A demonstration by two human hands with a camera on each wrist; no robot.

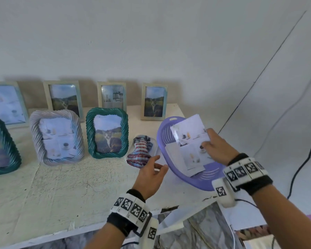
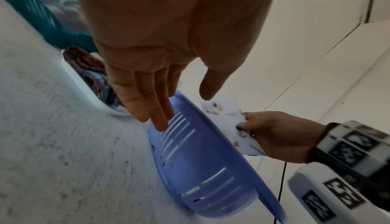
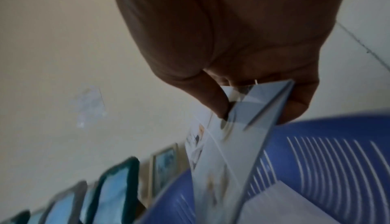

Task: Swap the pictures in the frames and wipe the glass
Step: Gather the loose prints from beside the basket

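Observation:
My right hand [image 1: 207, 141] pinches a stack of printed pictures [image 1: 190, 139] with a clear sheet on top, held over the purple slotted basket [image 1: 196, 178]. In the right wrist view the thumb [image 3: 215, 97] presses on the pictures [image 3: 232, 127] above the basket [image 3: 316, 152]. More white paper lies in the basket. My left hand [image 1: 157, 165] hovers open beside the basket's left rim, near a plaid cloth [image 1: 141, 151] on a white dish. In the left wrist view its fingers [image 2: 147, 104] are straight, close to the basket [image 2: 200, 169].
Several framed pictures stand along the wall on the white table [image 1: 61, 186]: a teal twisted frame [image 1: 107, 133] with a cat photo, a grey twisted frame [image 1: 57, 137], and plain pale frames behind. The table's front edge is chipped. A black cable [image 1: 303, 164] hangs at the right.

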